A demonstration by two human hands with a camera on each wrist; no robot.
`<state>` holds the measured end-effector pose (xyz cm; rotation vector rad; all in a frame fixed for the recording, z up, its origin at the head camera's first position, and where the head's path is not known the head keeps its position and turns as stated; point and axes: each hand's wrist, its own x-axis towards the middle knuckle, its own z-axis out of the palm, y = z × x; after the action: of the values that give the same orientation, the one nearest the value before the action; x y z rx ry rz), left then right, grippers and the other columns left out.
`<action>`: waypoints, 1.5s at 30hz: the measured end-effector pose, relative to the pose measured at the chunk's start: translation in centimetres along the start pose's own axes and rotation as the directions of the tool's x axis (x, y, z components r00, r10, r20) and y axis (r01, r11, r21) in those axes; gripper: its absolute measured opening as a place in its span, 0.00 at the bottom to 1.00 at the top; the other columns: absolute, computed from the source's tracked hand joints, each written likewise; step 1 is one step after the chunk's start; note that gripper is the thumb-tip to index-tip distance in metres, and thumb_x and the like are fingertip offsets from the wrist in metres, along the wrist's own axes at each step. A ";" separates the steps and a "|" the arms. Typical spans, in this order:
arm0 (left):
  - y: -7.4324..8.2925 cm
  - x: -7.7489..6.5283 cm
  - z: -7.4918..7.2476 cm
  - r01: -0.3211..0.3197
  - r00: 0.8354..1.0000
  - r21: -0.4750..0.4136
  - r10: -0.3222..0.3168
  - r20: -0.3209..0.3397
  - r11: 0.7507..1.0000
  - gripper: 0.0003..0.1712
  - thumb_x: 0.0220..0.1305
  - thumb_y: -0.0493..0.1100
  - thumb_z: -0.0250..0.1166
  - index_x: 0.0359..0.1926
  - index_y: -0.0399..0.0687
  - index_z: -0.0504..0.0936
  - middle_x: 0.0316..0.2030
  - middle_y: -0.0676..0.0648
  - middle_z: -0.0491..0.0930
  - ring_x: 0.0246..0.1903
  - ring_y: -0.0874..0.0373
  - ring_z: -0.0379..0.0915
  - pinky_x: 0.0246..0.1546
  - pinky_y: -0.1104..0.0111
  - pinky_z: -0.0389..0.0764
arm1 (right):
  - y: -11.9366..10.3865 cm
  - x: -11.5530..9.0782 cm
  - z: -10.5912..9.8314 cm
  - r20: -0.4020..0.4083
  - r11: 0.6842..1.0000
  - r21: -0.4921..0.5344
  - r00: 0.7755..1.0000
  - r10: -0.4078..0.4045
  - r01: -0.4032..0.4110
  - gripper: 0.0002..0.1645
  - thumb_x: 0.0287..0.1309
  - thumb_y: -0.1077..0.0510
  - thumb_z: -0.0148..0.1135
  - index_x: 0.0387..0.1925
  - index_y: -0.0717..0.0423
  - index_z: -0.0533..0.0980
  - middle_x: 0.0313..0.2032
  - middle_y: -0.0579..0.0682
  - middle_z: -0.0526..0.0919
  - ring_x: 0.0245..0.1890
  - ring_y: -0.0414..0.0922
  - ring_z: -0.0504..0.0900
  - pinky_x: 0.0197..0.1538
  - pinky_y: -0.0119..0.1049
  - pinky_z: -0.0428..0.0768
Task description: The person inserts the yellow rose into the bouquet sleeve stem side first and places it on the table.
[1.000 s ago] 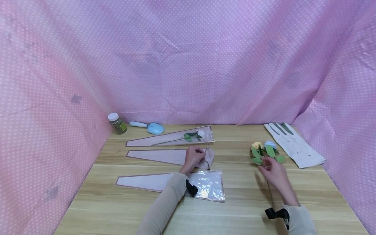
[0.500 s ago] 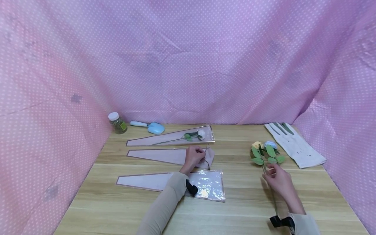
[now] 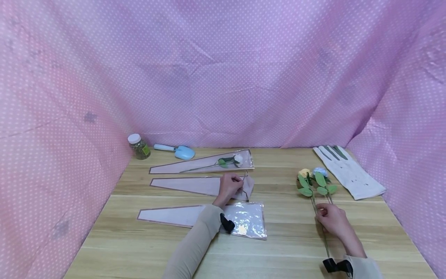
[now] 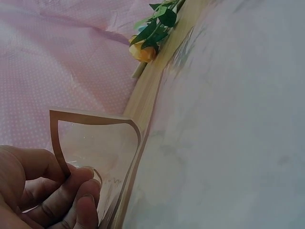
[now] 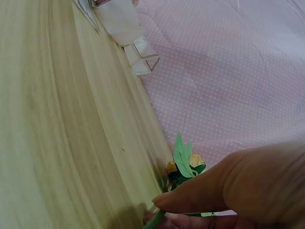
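My left hand (image 3: 230,189) pinches the mouth edge of the middle flower sleeve (image 3: 188,186), a tapered clear bag with a brown border. In the left wrist view the lifted sleeve mouth (image 4: 95,117) stands apart from the layer below. At the right, the thumb and fingers of my right hand (image 3: 331,219) pinch the green stem of a yellow artificial rose (image 3: 304,173). A blue artificial rose (image 3: 319,171) lies beside it, its lower stem partly hidden by that hand. The right wrist view shows the pinched stem (image 5: 155,220) under my thumb.
A far sleeve (image 3: 167,169) has a white rose (image 3: 238,159) on or in it; a near sleeve (image 3: 244,224) lies under my left forearm. Behind are a lidded jar (image 3: 140,149) and a blue trowel (image 3: 184,152). A white glove (image 3: 352,174) lies at right. Pink cloth (image 3: 223,77) encloses the table.
My right hand has slid down along the stem, toward the table's near side, uncovering the leaves. The rose heads stay about where they were. My left hand keeps its hold on the sleeve.
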<state>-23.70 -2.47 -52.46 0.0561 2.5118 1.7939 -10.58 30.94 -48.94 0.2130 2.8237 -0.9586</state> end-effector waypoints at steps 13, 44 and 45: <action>-0.1 0.0 0.1 -0.016 1.000 0.002 0.016 -0.008 1.000 0.05 0.52 0.32 0.65 0.25 0.39 0.87 0.18 0.45 0.84 0.15 0.64 0.74 0.18 0.74 0.74 | -0.3 0.0 -0.8 0.051 0.993 0.121 0.999 -0.017 0.010 0.24 0.57 0.67 0.59 0.54 0.76 0.74 0.32 0.55 0.84 0.22 0.40 0.80 0.24 0.34 0.81; 0.0 -0.1 0.0 -0.005 1.000 -0.003 0.005 0.012 1.000 0.05 0.55 0.32 0.66 0.25 0.39 0.87 0.20 0.44 0.85 0.16 0.64 0.75 0.19 0.74 0.74 | -5.8 3.0 -0.4 -0.186 0.349 0.909 0.972 -0.145 0.226 0.17 0.63 0.74 0.56 0.47 0.56 0.64 0.32 0.42 0.82 0.35 0.37 0.87 0.35 0.36 0.88; 0.0 -0.1 0.0 -0.005 1.000 -0.005 0.005 0.012 1.000 0.05 0.55 0.32 0.65 0.25 0.39 0.87 0.20 0.44 0.84 0.16 0.64 0.75 0.19 0.74 0.74 | -6.2 3.2 -0.2 -0.197 0.330 0.915 0.971 -0.132 0.231 0.17 0.63 0.75 0.56 0.46 0.57 0.64 0.31 0.43 0.82 0.35 0.38 0.87 0.35 0.37 0.88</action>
<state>-23.60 -2.50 -52.48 0.0732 2.5012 1.7959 -14.86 26.49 -45.73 0.0331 1.9429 -2.6075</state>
